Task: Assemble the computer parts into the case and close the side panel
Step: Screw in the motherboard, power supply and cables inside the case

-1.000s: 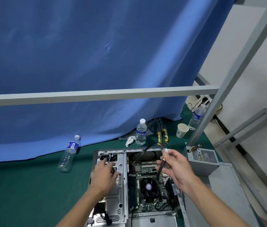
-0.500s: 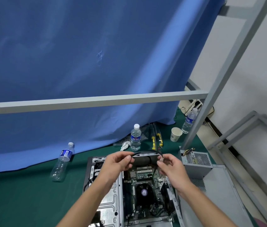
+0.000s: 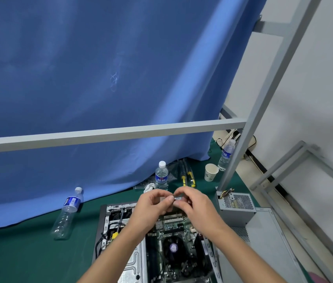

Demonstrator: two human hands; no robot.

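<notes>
The open computer case lies flat on the green table, its motherboard and black CPU fan showing. My left hand and my right hand meet above the far end of the case. Both pinch a small white cable connector between thumb and fingertips; the cable itself is mostly hidden by the fingers. A grey power supply stands outside the case on the right. The grey side panel lies flat in front of it.
A water bottle lies on the left, another bottle stands behind the case, and a third bottle is by the metal post. A paper cup and yellow-handled tools sit at the back. A grey crossbar spans overhead.
My hands have closed together: the black cable that arched between them half a second ago is now bunched into my fingers, with only its white connector showing. Earlier my left hand rested on the drive cage.
</notes>
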